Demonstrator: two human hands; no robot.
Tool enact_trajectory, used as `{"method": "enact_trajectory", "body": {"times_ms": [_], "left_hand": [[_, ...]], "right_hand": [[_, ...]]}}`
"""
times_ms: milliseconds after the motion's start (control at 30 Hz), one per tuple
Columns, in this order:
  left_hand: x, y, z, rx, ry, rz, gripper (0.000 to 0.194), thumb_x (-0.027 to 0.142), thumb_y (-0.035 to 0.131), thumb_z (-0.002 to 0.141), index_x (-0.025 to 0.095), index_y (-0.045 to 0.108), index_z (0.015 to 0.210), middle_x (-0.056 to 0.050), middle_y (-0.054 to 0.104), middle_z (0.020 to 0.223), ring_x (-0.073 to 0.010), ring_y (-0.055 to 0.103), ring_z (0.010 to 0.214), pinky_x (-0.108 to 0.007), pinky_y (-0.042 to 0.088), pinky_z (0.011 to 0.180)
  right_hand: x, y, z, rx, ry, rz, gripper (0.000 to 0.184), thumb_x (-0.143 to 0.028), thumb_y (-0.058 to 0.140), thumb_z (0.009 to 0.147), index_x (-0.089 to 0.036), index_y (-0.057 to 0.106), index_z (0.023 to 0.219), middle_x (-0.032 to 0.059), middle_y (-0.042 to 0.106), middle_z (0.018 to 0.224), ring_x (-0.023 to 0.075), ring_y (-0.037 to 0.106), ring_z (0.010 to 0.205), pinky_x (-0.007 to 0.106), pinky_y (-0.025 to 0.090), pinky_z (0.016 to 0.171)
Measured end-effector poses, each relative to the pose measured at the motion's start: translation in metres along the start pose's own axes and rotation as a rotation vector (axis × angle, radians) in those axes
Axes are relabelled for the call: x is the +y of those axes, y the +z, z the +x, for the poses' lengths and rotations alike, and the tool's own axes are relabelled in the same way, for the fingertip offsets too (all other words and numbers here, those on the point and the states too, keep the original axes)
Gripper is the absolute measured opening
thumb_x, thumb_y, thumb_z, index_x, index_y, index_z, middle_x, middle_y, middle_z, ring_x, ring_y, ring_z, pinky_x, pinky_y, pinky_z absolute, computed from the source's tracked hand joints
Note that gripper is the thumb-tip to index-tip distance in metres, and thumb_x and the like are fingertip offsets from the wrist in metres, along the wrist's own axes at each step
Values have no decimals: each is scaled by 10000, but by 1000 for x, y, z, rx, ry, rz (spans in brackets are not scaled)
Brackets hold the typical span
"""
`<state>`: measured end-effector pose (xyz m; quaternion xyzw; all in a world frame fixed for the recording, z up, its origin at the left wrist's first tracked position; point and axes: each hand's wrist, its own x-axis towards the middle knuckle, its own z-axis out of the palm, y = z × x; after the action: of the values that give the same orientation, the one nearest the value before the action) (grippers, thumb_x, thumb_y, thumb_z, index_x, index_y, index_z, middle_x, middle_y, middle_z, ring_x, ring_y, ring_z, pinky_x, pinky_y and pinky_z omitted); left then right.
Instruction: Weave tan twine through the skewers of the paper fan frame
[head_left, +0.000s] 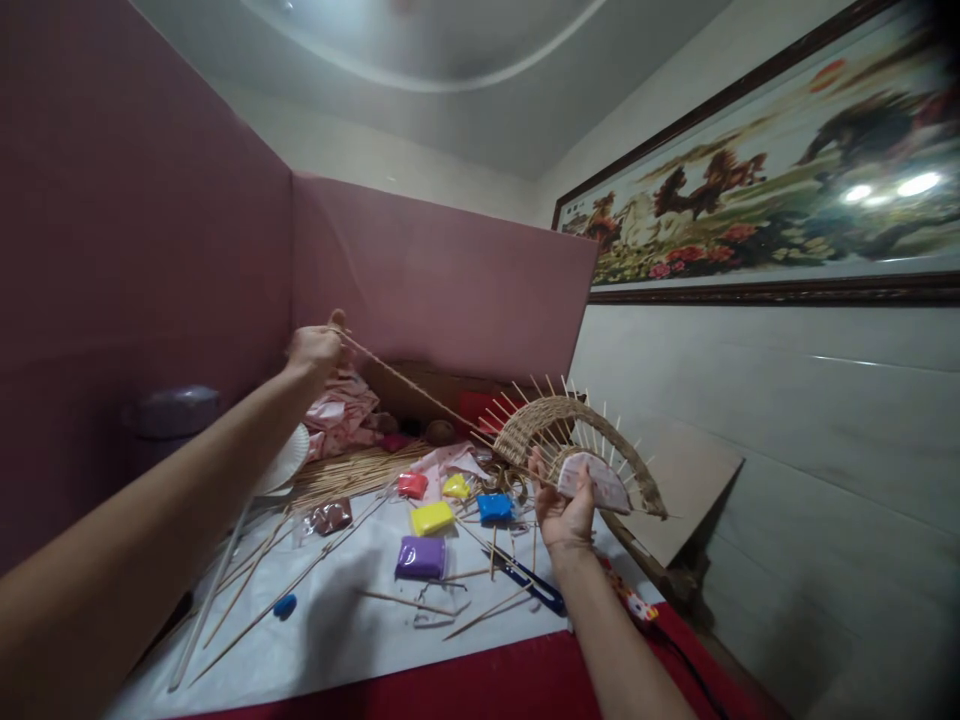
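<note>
My left hand (319,345), raised at the far left, is closed on the end of a twisted straw cord (409,383). The cord runs taut down to the left edge of a fan-shaped woven piece (551,412). Thin sticks radiate through its woven band, their tips poking past the outer edge. At its base is a pale half-round patch (596,482) with faint pink marks. My right hand (566,505) grips the piece at this base, thumb over the patch and fingers partly hidden behind it.
On the white sheet (330,640) lie purple (420,558), yellow (432,518) and blue (495,508) packets, loose sticks (255,580) and dark blue snips (525,580). A stick bundle (352,475) and pink cloth (341,410) lie behind. A glue gun-like orange item (634,600) sits right.
</note>
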<state>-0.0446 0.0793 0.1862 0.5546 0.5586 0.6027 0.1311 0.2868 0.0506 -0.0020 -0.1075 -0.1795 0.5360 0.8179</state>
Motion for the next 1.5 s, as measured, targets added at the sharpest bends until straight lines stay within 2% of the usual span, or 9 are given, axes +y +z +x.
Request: {"method": "enact_trajectory", "body": {"times_ms": [400, 533, 633, 733, 800, 933, 1033, 1200, 1500], "left_hand": [[37, -19, -8, 166, 117, -298, 299, 305, 586, 792, 35, 593, 919, -44, 604, 717, -28, 410, 478, -177, 351, 479], [53, -24, -45, 33, 223, -285, 240, 306, 629, 724, 67, 645, 730, 10, 530, 475, -39, 381, 383, -176, 278, 377], [61, -36, -89, -479, 173, -132, 201, 335, 690, 612, 135, 673, 624, 22, 504, 377, -60, 375, 318, -195, 255, 326], [65, -51, -124, -1345, 89, 98, 255, 291, 744, 527, 257, 744, 780, -12, 683, 624, -176, 587, 495, -297, 447, 421], [60, -53, -130, -1541, -20, 92, 430, 305, 724, 553, 323, 701, 982, -24, 716, 842, -197, 616, 550, -346, 489, 485], [18, -25, -96, -1011, -1, 58, 508, 443, 694, 553, 273, 678, 1032, -65, 716, 841, -205, 617, 565, -299, 427, 443], [-35, 11, -63, -622, 102, 420, 257, 368, 622, 640, 203, 717, 812, -27, 673, 626, -185, 610, 589, -248, 396, 469], [-96, 54, -42, -484, 52, 610, 91, 226, 592, 699, 181, 669, 678, -34, 657, 662, -195, 622, 685, -276, 425, 583], [-138, 116, -8, -431, -3, 647, 258, 316, 539, 827, 172, 583, 1037, -70, 589, 1084, -209, 558, 993, -413, 450, 834]], "right_hand": [[-1, 5, -4, 48, -25, 19, 427, -374, 595, 726, -189, 486, 1094, 71, 659, 1008, 209, 660, 900, 358, 561, 755], [-3, 6, -4, 76, -20, 24, 410, -377, 559, 751, -145, 498, 1084, 97, 660, 988, 206, 661, 894, 327, 567, 736], [-4, 5, -2, 84, -31, 39, 392, -381, 550, 756, -147, 505, 1067, 84, 666, 955, 201, 664, 880, 333, 566, 747], [-5, 4, -1, 74, -36, 18, 403, -390, 571, 739, -147, 510, 1054, 84, 669, 939, 203, 664, 879, 335, 566, 747], [-4, 3, -1, 58, -44, -6, 411, -398, 584, 729, -148, 514, 1048, 85, 669, 946, 202, 663, 880, 331, 568, 742], [-3, 2, -1, 42, -36, -32, 428, -411, 575, 736, -139, 521, 1062, 100, 671, 968, 200, 661, 888, 318, 569, 729], [-3, 1, -2, 63, 5, -34, 441, -421, 560, 747, -130, 522, 1076, 113, 676, 957, 204, 663, 887, 301, 574, 700], [-1, 3, -4, 78, 16, -32, 438, -395, 581, 743, -151, 508, 1099, 102, 675, 974, 213, 664, 891, 317, 575, 706], [1, 9, -7, 110, 1, -28, 411, -359, 594, 731, -184, 509, 1094, 65, 680, 971, 227, 661, 903, 382, 561, 767]]}}
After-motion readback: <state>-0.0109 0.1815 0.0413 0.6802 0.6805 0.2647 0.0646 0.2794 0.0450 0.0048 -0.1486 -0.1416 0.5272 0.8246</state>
